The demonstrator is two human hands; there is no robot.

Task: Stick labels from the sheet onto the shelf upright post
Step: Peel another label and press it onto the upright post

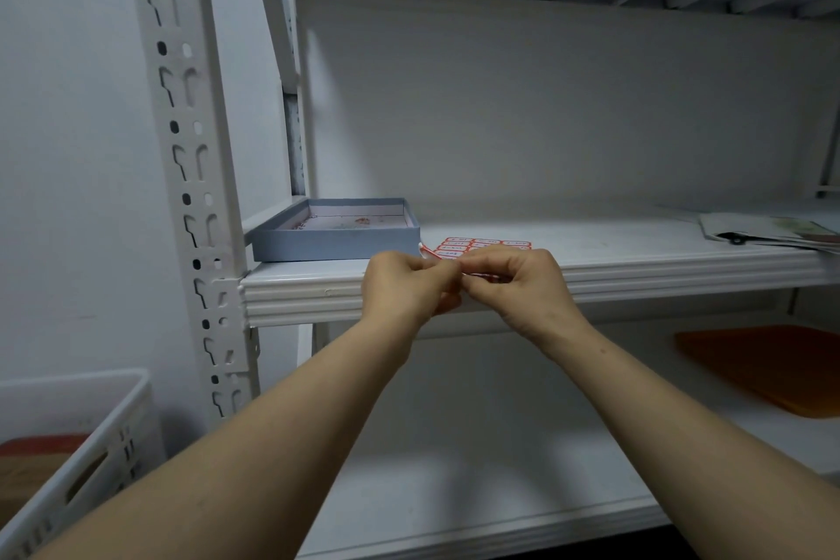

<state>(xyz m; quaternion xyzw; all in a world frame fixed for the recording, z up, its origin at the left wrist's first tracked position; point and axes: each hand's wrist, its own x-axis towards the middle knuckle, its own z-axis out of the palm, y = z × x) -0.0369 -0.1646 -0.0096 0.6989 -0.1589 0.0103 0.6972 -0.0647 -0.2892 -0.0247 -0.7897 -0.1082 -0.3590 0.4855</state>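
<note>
Your forearms rise from the near edge, passing a white slotted basket [68,459] at near left and a lower shelf [454,491] that carries an orange tray [772,373] at right. Your hands meet at the ribbed front lip of the middle shelf [300,296], knuckles almost touching. The left hand [402,284] pinches what looks like a single red-bordered label [428,251], whose free corner curls up above the fingertips. The right hand [516,282] pinches the near edge of the label sheet [482,245]. Your fingers hide the contact itself.

Expect the label to handle as thin, floppy, almost weightless paper with a tacky back, likely to fold onto itself or cling to skin. Hold it by one corner only, with the adhesive facing away from you. The sheet is probably light enough to lift along with the label, so keep it pinned as you peel.

Farther in, the sheet lies flat on the shelf, just right of a shallow blue-grey box [334,243]. The upright post [219,177] stands at left, well apart from your hands, and its white face is punched with slots. Aim for a smooth strip beside them. Loose papers [768,230] rest at far right.
</note>
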